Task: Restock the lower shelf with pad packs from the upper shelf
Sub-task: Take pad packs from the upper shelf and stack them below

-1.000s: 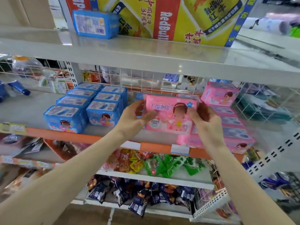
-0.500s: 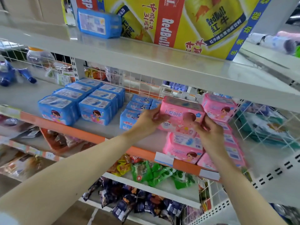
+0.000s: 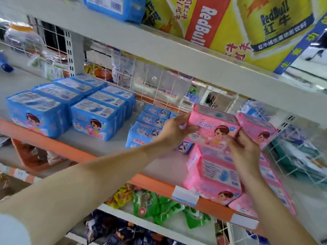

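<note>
Pink pad pack [image 3: 212, 128] is gripped at both ends by left hand [image 3: 174, 131] and right hand [image 3: 245, 151], above the lower shelf [image 3: 99, 147].

Two bare forearms [image 3: 88, 183], white sleeve edge [image 3: 10, 230] (on the left arm)

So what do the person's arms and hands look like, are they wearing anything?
Both forearms are bare. The left hand and right hand have no gloves, and no ring or watch shows. A white fabric sleeve edge shows at the left upper arm.
</note>
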